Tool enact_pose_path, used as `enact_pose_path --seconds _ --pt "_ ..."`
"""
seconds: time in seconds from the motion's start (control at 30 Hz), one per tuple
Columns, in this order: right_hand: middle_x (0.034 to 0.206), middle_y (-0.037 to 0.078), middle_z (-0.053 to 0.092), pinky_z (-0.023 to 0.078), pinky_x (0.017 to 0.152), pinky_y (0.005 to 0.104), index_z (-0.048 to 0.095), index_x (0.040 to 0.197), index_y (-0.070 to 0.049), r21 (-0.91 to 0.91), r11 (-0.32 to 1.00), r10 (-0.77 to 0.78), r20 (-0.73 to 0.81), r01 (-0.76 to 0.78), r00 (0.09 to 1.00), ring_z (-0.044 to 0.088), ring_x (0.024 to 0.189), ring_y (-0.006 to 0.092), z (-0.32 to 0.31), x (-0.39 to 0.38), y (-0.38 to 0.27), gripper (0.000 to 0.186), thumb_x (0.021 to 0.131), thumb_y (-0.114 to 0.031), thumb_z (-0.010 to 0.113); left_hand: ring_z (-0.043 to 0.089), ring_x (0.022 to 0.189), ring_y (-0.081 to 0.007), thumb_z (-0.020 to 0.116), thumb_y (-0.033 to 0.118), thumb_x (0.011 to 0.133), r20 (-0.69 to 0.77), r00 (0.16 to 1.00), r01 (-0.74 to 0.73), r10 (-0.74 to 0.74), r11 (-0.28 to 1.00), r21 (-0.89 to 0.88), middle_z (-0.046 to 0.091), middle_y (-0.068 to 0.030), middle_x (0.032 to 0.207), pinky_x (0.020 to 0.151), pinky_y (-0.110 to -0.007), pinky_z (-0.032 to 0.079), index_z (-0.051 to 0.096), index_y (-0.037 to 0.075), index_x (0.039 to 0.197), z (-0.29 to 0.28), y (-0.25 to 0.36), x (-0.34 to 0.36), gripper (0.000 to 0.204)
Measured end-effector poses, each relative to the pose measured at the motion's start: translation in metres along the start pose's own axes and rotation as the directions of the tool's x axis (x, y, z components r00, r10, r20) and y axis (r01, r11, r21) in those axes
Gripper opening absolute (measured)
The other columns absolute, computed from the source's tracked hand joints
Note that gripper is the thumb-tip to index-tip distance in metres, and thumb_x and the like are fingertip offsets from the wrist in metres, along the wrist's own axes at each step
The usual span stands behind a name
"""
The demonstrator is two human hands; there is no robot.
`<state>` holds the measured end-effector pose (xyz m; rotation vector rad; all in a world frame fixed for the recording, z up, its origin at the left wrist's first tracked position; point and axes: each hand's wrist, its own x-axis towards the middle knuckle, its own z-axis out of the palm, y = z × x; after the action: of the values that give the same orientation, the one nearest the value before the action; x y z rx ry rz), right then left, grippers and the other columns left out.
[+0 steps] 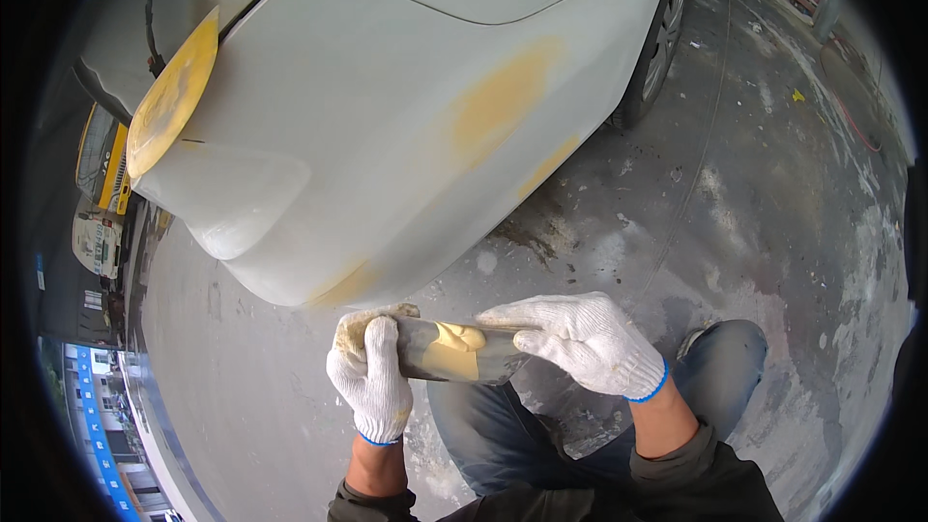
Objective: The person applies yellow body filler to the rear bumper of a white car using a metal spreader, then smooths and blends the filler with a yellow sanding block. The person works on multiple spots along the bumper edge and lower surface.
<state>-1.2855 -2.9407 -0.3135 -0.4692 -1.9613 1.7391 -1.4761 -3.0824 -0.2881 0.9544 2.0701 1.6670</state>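
Observation:
Yellow putty point(454, 340) lies as a thick blob over a smooth smear on a dark flat plate point(416, 346). My left hand point(372, 367), in a white knitted glove with stained fingertips, is closed round the plate's left end, thumb in front. From the other side my right hand point(585, 340), gloved too, pinches the dark right end, with its fingers along the top edge and its thumb in front. I cannot tell whether that end is a separate spreader blade. Beyond my hands stands a pale car body point(358, 116), with a sanded yellow patch point(503, 101) on its side.
A yellow-edged flap point(174, 97) juts out from the car's left end. More yellow marks the lower edge point(348, 282) close to my hands. A wheel point(662, 39) stands at the far right. My bent knees point(730, 367) are below, over stained grey floor point(667, 222).

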Motion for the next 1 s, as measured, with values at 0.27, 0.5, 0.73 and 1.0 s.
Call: enact_pose_path --seconds 0.27,0.5,0.73,1.0 --pt "0.120 -0.004 0.071 0.053 0.096 0.0410 0.078 0.115 -0.019 -0.774 0.544 -0.609 -0.099 0.324 0.787 0.065 0.108 0.0198 0.023 0.000 -0.012 0.034 0.082 -0.017 0.071 0.063 0.088 -0.0120 0.061 0.013 0.106 -0.150 0.987 0.062 -0.058 0.998 0.023 0.073 -0.0075 0.097 0.084 -0.028 0.052 0.070 -0.005 0.107 0.015 0.008 0.003 0.019" --pt "0.117 0.005 0.074 0.056 0.094 0.0408 0.079 0.111 -0.014 -0.674 0.672 -0.613 -0.273 0.308 0.741 0.068 0.104 0.0271 0.010 0.015 0.017 0.029 0.083 -0.011 0.074 0.066 0.096 -0.0172 0.054 0.018 0.110 -0.461 0.883 -0.103 0.083 0.995 -0.018 0.071 -0.0133 0.107 0.088 -0.032 0.055 0.064 -0.004 0.112 -0.010 -0.005 -0.001 0.024" --pt "0.125 0.009 0.070 0.052 0.101 0.0431 0.073 0.122 -0.012 -0.821 0.553 -0.783 -0.454 0.140 0.425 0.064 0.114 0.0329 -0.045 0.120 0.051 0.056 0.069 0.008 0.071 0.064 0.093 -0.0178 0.055 0.023 0.110 -0.453 0.887 -0.076 0.092 0.996 0.054 0.069 -0.0142 0.104 0.087 -0.031 0.055 0.063 -0.004 0.108 -0.031 -0.017 -0.024 0.028" --pt "0.128 0.014 0.069 0.051 0.106 0.0455 0.073 0.123 -0.006 -0.768 0.630 -0.731 -0.537 0.114 0.421 0.062 0.118 0.0359 -0.017 0.112 0.056 0.041 0.084 0.005 0.064 0.063 0.091 -0.0137 0.055 0.024 0.111 -0.446 0.891 -0.062 0.082 0.996 0.059 0.068 -0.0076 0.103 0.084 -0.028 0.053 0.065 -0.001 0.110 -0.043 -0.029 -0.026 0.027"
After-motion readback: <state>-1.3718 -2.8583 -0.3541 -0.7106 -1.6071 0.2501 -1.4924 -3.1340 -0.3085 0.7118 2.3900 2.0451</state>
